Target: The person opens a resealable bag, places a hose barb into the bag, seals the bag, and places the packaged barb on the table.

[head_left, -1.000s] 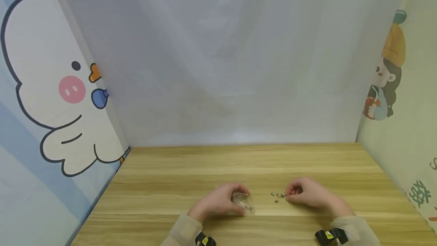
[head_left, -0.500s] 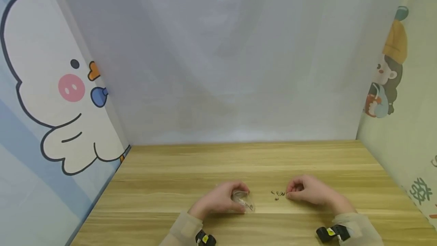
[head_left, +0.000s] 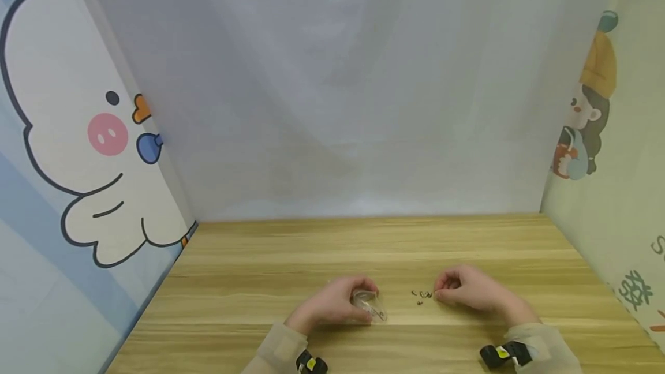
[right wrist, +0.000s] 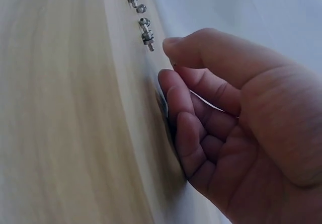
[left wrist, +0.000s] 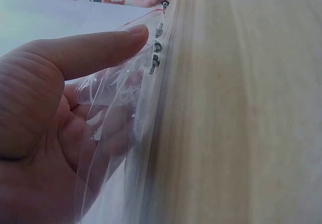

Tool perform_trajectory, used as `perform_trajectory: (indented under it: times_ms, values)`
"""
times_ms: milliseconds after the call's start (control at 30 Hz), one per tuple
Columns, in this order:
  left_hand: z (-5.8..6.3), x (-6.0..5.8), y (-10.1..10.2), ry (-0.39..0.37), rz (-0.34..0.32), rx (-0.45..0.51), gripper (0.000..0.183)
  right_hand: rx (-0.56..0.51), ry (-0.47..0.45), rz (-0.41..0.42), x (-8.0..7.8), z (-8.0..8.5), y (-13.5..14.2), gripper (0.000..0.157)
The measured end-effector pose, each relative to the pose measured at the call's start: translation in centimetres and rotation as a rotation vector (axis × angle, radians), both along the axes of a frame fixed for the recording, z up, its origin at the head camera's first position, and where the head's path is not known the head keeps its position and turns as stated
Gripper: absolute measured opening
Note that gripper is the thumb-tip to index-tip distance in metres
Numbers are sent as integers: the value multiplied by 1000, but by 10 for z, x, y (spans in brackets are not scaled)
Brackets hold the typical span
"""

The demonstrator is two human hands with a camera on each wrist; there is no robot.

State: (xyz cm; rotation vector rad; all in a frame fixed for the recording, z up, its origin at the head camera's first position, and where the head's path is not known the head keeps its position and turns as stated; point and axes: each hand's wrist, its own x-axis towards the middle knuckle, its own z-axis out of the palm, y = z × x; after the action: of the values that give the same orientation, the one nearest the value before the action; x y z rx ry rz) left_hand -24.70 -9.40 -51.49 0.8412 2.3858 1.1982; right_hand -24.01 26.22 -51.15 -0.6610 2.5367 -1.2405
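Observation:
In the head view my left hand [head_left: 340,303] grips a clear zip bag [head_left: 370,306] on the table, thumb on one side and fingers on the other. A small dark piece shows near the bag's right end. Several small metal screws [right wrist: 145,22] lie loose to the right of the bag, some with a nut or washer on them. At their right edge, my right hand [head_left: 470,290] pinches a tiny dark bit between thumb and index finger, mostly hidden by the fingertips. Its other fingers are curled, close to the tabletop in the right wrist view.
The wood-grain table [head_left: 249,253] runs back to a pale curtain [head_left: 332,103]. Printed cloth walls stand to the left and right, one with a white cartoon bird [head_left: 67,131]. Black wrist cameras [head_left: 312,363] are strapped to both wrists.

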Motion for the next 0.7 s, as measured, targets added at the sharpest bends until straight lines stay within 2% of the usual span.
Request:
perform_trajectory:
  times_ms: [367,700]
  values:
    - [2,1,1,0,0,-11,49,27,76,-17,-2,-3,-2,11]
    - [3,2,1,-9,-1,2,48,32,132,7,0,1,-12,13]
